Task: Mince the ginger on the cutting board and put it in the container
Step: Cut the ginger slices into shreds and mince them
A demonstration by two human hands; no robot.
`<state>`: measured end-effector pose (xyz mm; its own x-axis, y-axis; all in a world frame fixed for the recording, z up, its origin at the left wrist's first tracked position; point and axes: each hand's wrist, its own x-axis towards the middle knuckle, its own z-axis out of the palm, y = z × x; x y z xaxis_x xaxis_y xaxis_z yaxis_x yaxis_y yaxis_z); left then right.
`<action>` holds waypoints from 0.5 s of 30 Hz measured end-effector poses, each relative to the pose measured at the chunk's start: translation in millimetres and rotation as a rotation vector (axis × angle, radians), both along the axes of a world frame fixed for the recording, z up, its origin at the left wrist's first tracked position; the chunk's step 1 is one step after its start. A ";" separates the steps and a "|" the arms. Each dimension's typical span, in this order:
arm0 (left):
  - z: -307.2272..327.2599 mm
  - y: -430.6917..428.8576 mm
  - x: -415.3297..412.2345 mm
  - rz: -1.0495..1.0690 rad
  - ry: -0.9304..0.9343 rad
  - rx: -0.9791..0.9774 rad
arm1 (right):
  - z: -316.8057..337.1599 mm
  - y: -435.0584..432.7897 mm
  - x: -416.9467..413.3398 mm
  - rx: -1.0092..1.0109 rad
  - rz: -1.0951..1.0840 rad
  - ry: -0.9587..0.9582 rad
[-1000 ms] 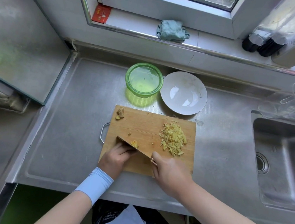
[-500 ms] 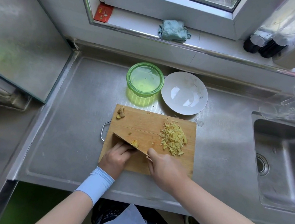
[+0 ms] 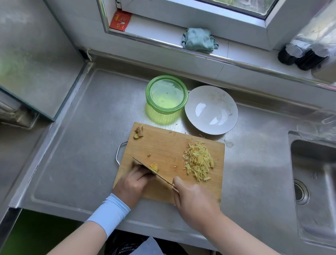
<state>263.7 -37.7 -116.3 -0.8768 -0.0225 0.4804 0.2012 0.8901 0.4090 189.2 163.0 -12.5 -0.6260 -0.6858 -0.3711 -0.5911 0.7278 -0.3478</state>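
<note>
A wooden cutting board (image 3: 167, 146) lies on the steel counter. A pile of ginger strips (image 3: 199, 161) sits on its right side, and a ginger scrap (image 3: 138, 131) at its far left corner. My right hand (image 3: 194, 201) grips the handle of a knife (image 3: 149, 170), whose blade runs leftward across the board. My left hand (image 3: 133, 183) rests behind the blade with curled fingers holding a small ginger piece (image 3: 154, 166) against it. A green container (image 3: 166, 94) stands just beyond the board.
A white plate (image 3: 228, 105) lies right of the container. A sink (image 3: 321, 186) is set into the counter at the right. On the windowsill are a folded cloth (image 3: 199, 39), a red card (image 3: 120, 20) and dark bottles (image 3: 303, 55).
The knife blade has shifted slightly leftward along the small ginger piece; both hands stay in place on the board.
</note>
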 end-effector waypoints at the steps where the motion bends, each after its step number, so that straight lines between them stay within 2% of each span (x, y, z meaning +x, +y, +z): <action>1: -1.1 -0.3 0.4 0.000 -0.006 -0.003 | 0.3 2.9 1.1 0.014 -0.004 -0.007; 15: -3.7 4.3 1.7 0.072 0.005 -0.017 | -3.3 -10.5 2.2 0.016 -0.012 -0.027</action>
